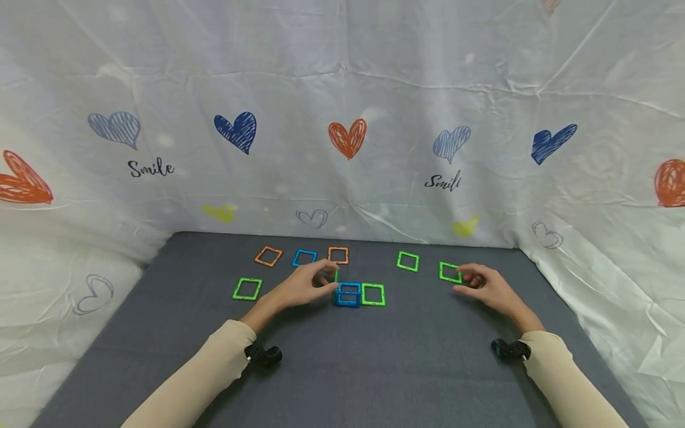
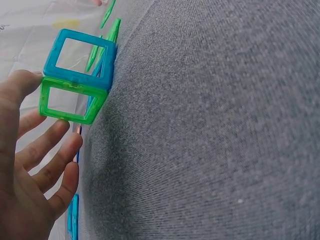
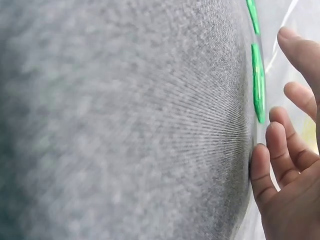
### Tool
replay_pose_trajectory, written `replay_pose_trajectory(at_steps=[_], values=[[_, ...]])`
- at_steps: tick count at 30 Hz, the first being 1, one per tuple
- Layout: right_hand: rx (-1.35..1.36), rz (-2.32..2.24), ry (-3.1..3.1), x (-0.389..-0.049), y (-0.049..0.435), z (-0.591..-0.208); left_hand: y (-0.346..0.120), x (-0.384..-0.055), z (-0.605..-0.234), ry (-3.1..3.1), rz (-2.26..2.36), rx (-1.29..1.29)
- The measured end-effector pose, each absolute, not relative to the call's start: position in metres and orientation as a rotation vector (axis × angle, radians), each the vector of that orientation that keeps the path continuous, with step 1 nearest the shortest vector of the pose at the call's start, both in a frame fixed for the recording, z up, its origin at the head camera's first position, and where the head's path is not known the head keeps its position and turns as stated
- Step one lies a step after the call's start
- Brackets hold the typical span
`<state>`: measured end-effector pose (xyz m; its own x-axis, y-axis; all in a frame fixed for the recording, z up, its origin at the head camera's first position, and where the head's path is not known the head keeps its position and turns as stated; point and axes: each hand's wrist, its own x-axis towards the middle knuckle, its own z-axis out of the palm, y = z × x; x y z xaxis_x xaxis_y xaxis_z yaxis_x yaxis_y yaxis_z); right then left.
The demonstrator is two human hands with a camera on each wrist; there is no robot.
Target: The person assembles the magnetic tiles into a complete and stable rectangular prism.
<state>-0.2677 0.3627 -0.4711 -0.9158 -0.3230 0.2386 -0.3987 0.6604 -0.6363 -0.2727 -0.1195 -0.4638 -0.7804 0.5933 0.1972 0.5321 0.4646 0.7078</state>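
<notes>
Well – "Smile" cloth point(image 1: 299, 95) behind grn tiles point(image 1: 244, 298)

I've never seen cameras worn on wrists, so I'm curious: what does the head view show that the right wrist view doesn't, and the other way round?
Only head: the left hand, blue frames, orange frames and "Smile" lettering.

Only right wrist: a close look at the palm side of the right hand, and green frames seen edge-on.

Both: the right hand itself, green frames, grey cloth and white backdrop.
</notes>
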Motion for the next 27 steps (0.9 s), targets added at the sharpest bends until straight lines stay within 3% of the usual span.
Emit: replay_pose_trajectory(at_steps=[27], values=[[0.534,1.08,-2.809,-0.28,0.358,-0.474,-0.117,-0.275,-0.464,2.611,1.208,0.994]])
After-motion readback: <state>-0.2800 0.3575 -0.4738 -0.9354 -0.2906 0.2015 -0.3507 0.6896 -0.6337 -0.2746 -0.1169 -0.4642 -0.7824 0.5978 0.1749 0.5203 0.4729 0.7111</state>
